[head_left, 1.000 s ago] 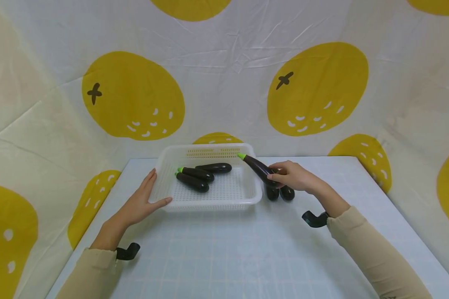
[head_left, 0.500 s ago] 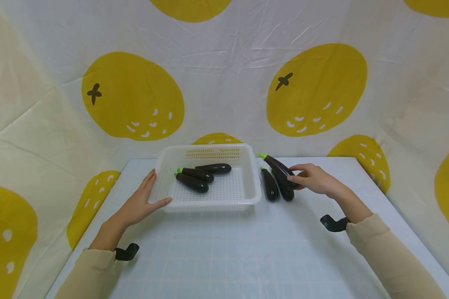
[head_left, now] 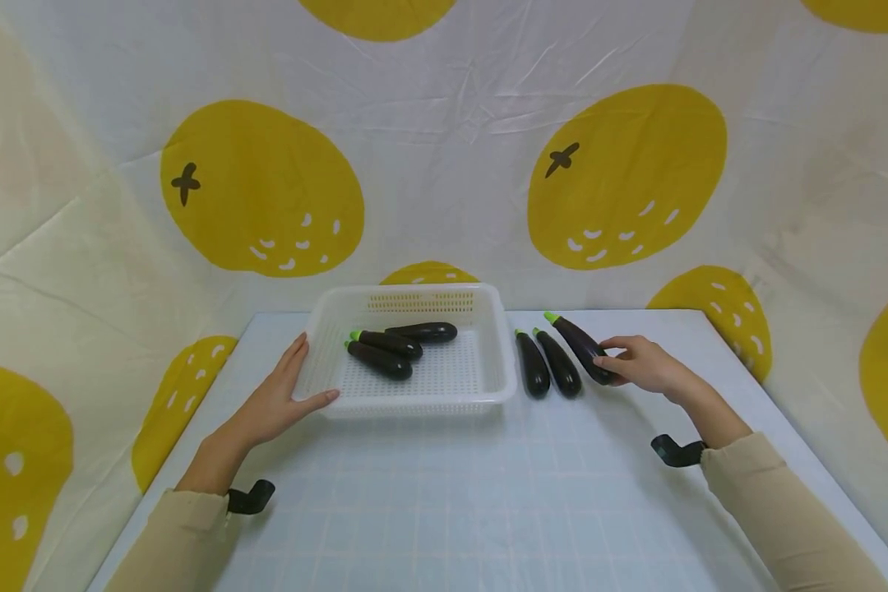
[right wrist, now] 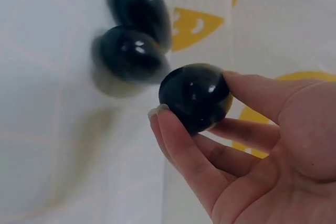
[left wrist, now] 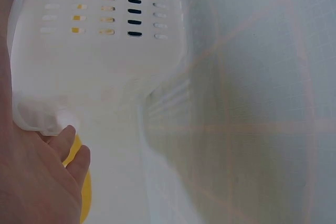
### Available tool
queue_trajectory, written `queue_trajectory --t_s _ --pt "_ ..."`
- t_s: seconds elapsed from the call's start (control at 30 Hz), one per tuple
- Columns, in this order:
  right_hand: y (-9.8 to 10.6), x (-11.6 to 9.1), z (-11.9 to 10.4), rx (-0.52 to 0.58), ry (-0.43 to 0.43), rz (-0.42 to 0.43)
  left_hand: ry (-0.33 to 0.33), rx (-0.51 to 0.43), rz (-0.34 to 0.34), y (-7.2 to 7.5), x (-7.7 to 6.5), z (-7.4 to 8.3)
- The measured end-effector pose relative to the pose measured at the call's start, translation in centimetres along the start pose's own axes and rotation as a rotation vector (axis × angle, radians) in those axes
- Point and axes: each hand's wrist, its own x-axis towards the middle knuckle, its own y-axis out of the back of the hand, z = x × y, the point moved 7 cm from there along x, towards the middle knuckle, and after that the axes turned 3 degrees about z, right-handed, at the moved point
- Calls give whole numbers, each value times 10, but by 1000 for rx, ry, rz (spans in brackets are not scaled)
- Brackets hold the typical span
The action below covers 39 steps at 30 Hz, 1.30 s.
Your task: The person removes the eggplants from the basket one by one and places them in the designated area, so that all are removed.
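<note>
We're probably steadying the white rectangular plastic basket [head_left: 422, 402], left hand [head_left: 275, 401] spread; right hand [head_left: 644, 364] pinches a long glossy dark eggplant [head_left: 579, 345] by its near end, guessing for control.

Two beige sleeves [head_left: 792, 514] end in plain cuffs [head_left: 734, 455], with a black, bent attachment [head_left: 253, 497] beside each.

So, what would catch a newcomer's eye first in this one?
Probably the big yellow fruit shapes printed on the pale backdrop behind the table. Next, the glossy dark eggplants with green tips: three in the white perforated basket, two lying to its right, and one held by the right hand beyond those. The left hand touches the basket's left side.
</note>
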Motion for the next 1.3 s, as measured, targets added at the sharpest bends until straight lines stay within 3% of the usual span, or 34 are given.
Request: queue_trajectory --t_s 0.67,1.3 --pt "-13 21 48 -83 -123 55 3 -4 7 -1 0 -2" --pt "-17 21 47 -184 -154 72 -5 -4 12 0 -3 2"
